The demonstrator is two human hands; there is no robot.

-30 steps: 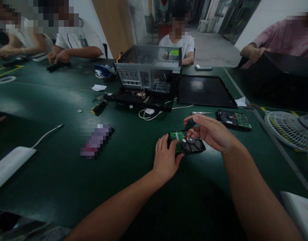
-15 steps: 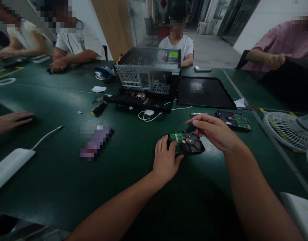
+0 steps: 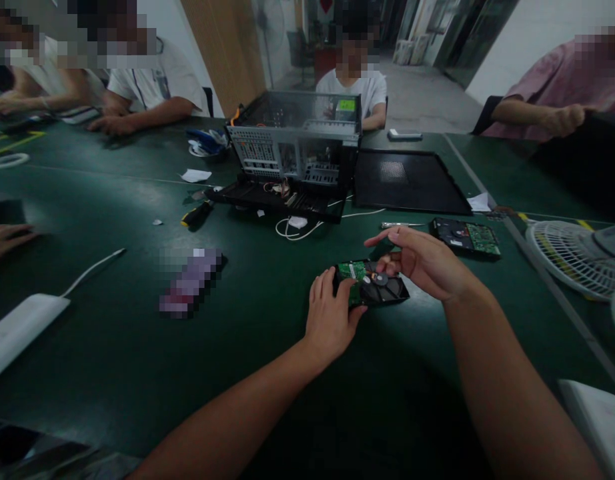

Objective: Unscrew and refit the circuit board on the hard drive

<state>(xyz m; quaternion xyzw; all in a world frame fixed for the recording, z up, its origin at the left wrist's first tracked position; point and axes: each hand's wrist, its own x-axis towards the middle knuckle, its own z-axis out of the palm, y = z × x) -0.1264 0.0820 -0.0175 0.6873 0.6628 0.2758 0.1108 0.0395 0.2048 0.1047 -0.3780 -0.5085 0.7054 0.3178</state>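
A hard drive (image 3: 385, 288) lies on the green table with its green circuit board and dark round motor area facing up. My left hand (image 3: 330, 320) grips its left end, thumb along the near edge and fingers over the far side. Above the drive's right part hovers my right hand (image 3: 422, 260), its index finger reaching left and the other fingers curled. Something small and dark shows at those fingertips, too unclear to name. A second hard drive (image 3: 465, 239) rests farther right, beside a thin metal tool (image 3: 402, 225).
An opened computer case (image 3: 292, 153) stands ahead, with a black side panel (image 3: 412, 180) to its right. A screwdriver (image 3: 197, 215), a blurred phone-like object (image 3: 192, 283), a white power strip (image 3: 25, 333) and a fan (image 3: 577, 257) surround the work spot. Several people sit around the table.
My right hand has moved slightly left and lower over the hard drive. My left hand keeps its grip. Another person's hand at the far left has drawn back leftward.
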